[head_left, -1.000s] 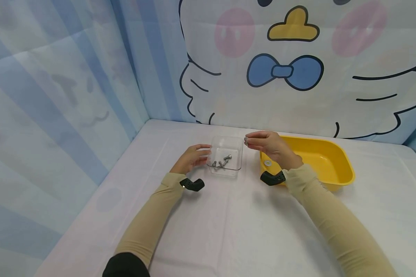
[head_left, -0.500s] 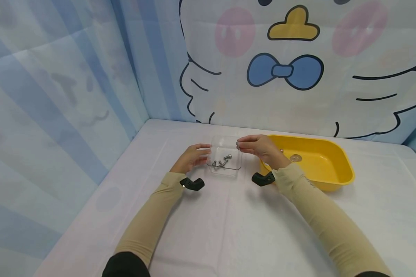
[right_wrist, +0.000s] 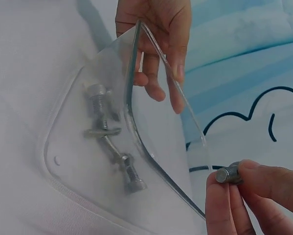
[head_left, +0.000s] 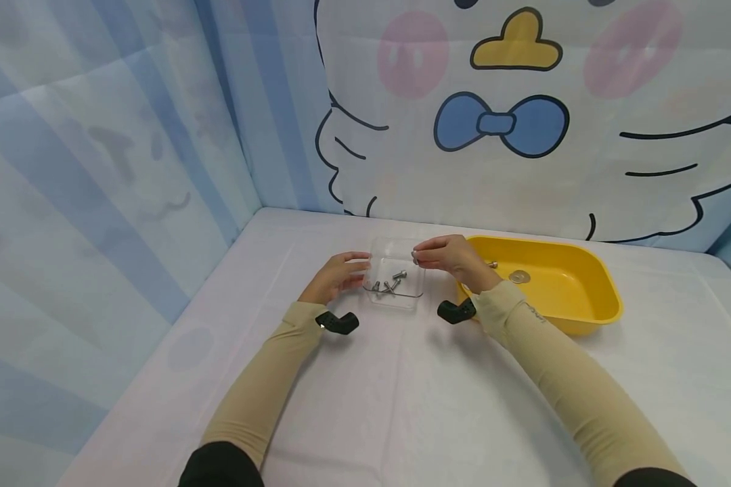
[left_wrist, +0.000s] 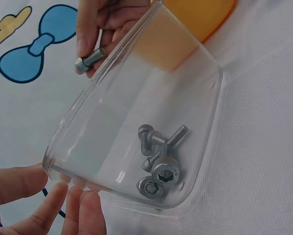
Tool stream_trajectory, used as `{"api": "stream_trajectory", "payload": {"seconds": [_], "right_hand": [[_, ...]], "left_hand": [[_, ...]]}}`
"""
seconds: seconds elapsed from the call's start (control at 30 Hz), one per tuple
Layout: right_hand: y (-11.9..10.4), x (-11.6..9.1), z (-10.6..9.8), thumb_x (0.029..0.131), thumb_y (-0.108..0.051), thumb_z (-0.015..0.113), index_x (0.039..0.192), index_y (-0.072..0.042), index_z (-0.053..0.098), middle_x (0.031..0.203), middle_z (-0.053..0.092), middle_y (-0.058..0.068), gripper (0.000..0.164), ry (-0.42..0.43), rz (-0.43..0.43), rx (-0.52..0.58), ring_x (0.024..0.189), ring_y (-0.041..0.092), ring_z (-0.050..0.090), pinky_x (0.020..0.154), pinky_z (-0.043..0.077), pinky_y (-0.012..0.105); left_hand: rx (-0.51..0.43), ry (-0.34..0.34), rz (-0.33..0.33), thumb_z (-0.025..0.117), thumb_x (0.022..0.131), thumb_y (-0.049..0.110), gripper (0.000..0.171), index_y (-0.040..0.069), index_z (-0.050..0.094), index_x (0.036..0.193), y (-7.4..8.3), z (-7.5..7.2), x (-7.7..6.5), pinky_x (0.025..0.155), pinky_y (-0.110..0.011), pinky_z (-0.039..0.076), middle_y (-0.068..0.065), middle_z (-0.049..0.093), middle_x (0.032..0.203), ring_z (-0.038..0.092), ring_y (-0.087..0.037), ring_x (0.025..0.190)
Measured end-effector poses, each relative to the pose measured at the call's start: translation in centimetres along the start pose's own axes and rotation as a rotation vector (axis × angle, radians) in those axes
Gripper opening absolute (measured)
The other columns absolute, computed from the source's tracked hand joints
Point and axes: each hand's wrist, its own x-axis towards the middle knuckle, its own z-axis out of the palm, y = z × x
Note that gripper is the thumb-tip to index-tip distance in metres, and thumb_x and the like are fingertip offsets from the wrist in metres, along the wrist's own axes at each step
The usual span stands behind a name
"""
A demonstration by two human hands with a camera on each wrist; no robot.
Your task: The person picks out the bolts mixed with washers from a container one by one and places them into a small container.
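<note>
A clear plastic box [head_left: 394, 302] stands on the white cloth, with several hex socket bolts [left_wrist: 161, 171] lying at its bottom. Touching the box's left wall and rim corner are the nearly straight fingers of my left hand [head_left: 334, 279]. My right hand [head_left: 455, 261] pinches one more hex socket bolt [left_wrist: 90, 59] between thumb and fingers, at the box's upper right rim. In the right wrist view that bolt [right_wrist: 228, 174] points its threaded end toward the camera, its head partly covered by the fingers.
A yellow plastic basin [head_left: 585, 287] stands right of the box, partly behind my right wrist. Inside it are a round washer [head_left: 520, 276] and a small metal bolt [head_left: 492, 264]. Behind the table hangs a printed cloth [head_left: 499, 196].
My right hand has moved left from over the basin's edge to the box's rim, carrying the bolt. More of the basin's inside shows now. My left hand and the box stay put.
</note>
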Motion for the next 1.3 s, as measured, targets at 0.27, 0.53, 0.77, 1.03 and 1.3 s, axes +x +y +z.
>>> {"api": "stream_trajectory", "payload": {"seconds": [0.27, 0.53, 0.77, 1.03, 1.3], "right_hand": [[-0.25, 0.37, 0.22, 0.088, -0.009, 0.065, 0.123, 0.005, 0.056, 0.090, 0.066, 0.003, 0.039, 0.035, 0.051, -0.020, 0.108, 0.029, 0.062, 0.101, 0.046, 0.037], [-0.50, 0.20, 0.24, 0.089, -0.007, 0.063, 0.122, 0.005, 0.057, 0.083, 0.065, -0.001, 0.036, 0.039, 0.049, -0.018, 0.112, 0.033, 0.059, 0.100, 0.046, 0.036], [-0.18, 0.00, -0.04, 0.093, -0.011, 0.057, 0.134, 0.001, 0.049, 0.134, 0.053, 0.020, 0.043, -0.032, -0.002, -0.016, 0.122, 0.032, 0.053, 0.104, 0.043, 0.038], [0.24, -0.19, -0.38, 0.092, -0.010, 0.059, 0.138, -0.001, 0.043, 0.139, 0.048, 0.020, 0.050, -0.109, -0.071, 0.035, 0.105, 0.017, 0.065, 0.105, 0.041, 0.040], [0.50, -0.11, -0.54, 0.090, -0.011, 0.063, 0.134, -0.002, 0.049, 0.136, 0.051, 0.019, 0.047, -0.155, -0.120, -0.013, 0.103, 0.017, 0.065, 0.099, 0.047, 0.036]], "left_hand": [[0.003, 0.005, -0.007, 0.061, 0.091, 0.015, 0.039, 0.014, 0.056, 0.130, 0.02, -0.02, 0.05, 0.064, -0.014, 0.049, -0.003, 0.055, 0.110, 0.055, -0.005, 0.071], [-0.012, 0.002, -0.003, 0.060, 0.092, 0.013, 0.038, 0.013, 0.055, 0.130, 0.20, 0.08, -0.13, 0.062, -0.015, 0.048, -0.002, 0.053, 0.106, 0.054, -0.006, 0.068], [-0.019, 0.000, 0.002, 0.060, 0.092, 0.012, 0.039, 0.011, 0.055, 0.131, 0.24, 0.15, -0.22, 0.060, -0.015, 0.048, -0.002, 0.053, 0.099, 0.054, -0.005, 0.065], [-0.012, -0.002, 0.008, 0.060, 0.092, 0.013, 0.039, 0.012, 0.055, 0.131, 0.13, 0.15, -0.22, 0.061, -0.015, 0.048, -0.002, 0.054, 0.099, 0.054, -0.005, 0.066], [-0.011, 0.012, -0.008, 0.060, 0.092, 0.014, 0.039, 0.012, 0.055, 0.131, 0.20, 0.19, -0.19, 0.061, -0.016, 0.049, -0.003, 0.054, 0.103, 0.054, -0.006, 0.066]]}}
